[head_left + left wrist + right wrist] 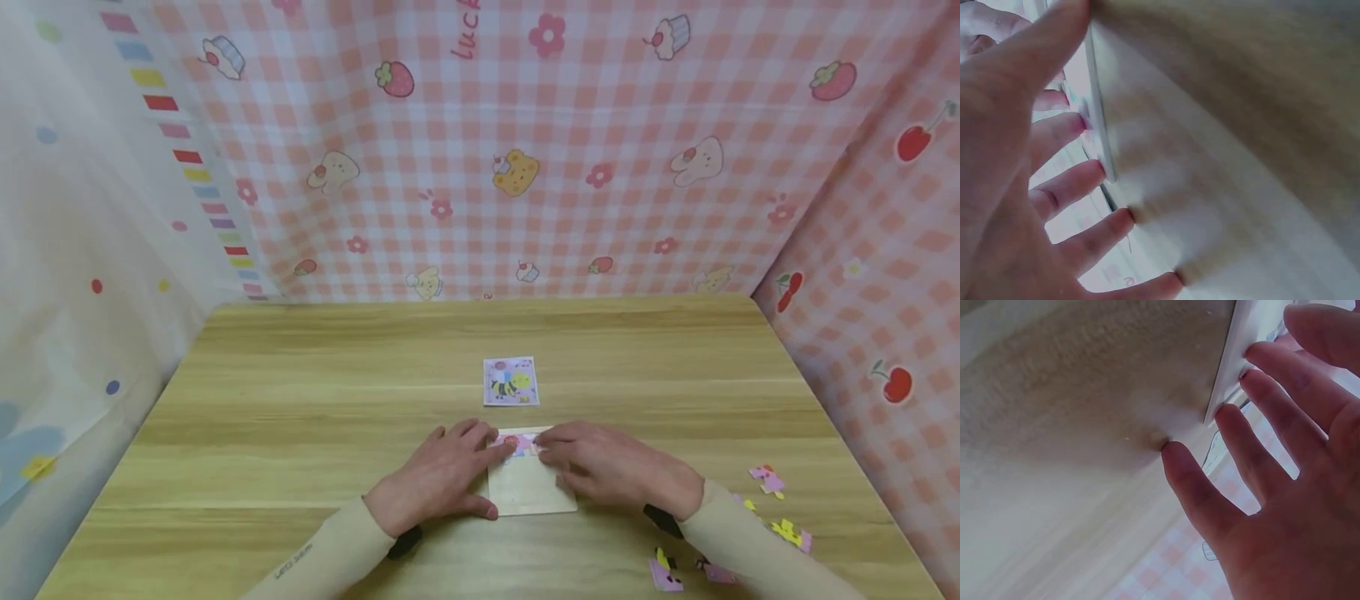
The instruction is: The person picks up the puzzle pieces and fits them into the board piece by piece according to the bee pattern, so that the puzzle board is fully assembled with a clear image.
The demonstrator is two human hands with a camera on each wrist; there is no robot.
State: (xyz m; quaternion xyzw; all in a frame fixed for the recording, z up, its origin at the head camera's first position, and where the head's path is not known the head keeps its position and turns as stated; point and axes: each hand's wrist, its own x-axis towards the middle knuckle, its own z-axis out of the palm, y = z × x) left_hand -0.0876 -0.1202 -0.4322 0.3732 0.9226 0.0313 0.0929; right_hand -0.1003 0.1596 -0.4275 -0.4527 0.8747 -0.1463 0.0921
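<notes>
A pale wooden puzzle board (pixel 528 490) lies flat on the table between the two hands. Pink jigsaw pieces (pixel 519 448) are along its far edge. The left hand (pixel 442 475) is at the board's left side, index finger reaching onto the pieces and thumb at the near left corner. In the left wrist view its fingers (pixel 1072 181) are spread, some tips on the tabletop. From the right, the right hand (pixel 618 467) touches the far right part of the board and pieces. In the right wrist view its fingers (pixel 1241 447) are extended, with one fingertip on the table.
Beyond the board lies a square picture card (pixel 512 382) with a bee. Loose jigsaw pieces (pixel 791 535) are scattered at the right, several partly under the right forearm. The wooden table (pixel 300 400) is bordered by patterned curtains (pixel 465 217) at the back and sides.
</notes>
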